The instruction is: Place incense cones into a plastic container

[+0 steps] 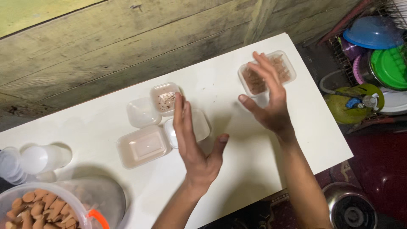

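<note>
Both hands are held above the white bench (pixel 237 169), and nothing is gripped by either of them. The left hand (pixel 193 144) is seen in the middle of the frame, turned on its edge, with the fingers (pixel 180 114) straight and pressed together and the thumb spread away to the right. Its fingertips are placed over a small clear container (pixel 203 125), which is partly hidden behind them.

The right hand (pixel 269 101) is raised at the upper right of the frame, open, with the fingers (pixel 265 70) stretched out and only slightly parted. Under it, a clear tray of small brown pieces (pixel 286 68) is found near the far corner of the bench; whether the tray is touched cannot be told.

Left of the middle, three more containers are grouped closely: one with dark specks (pixel 164 98), one empty and clear (pixel 142 112), and a larger pinkish one (pixel 142 146). They seem to be kept together for easy reach. At the lower left, a plastic tub of brown cone-shaped pieces (pixel 36 210) is seen, with a stack of clear lids (pixel 10 165) above it.
</note>
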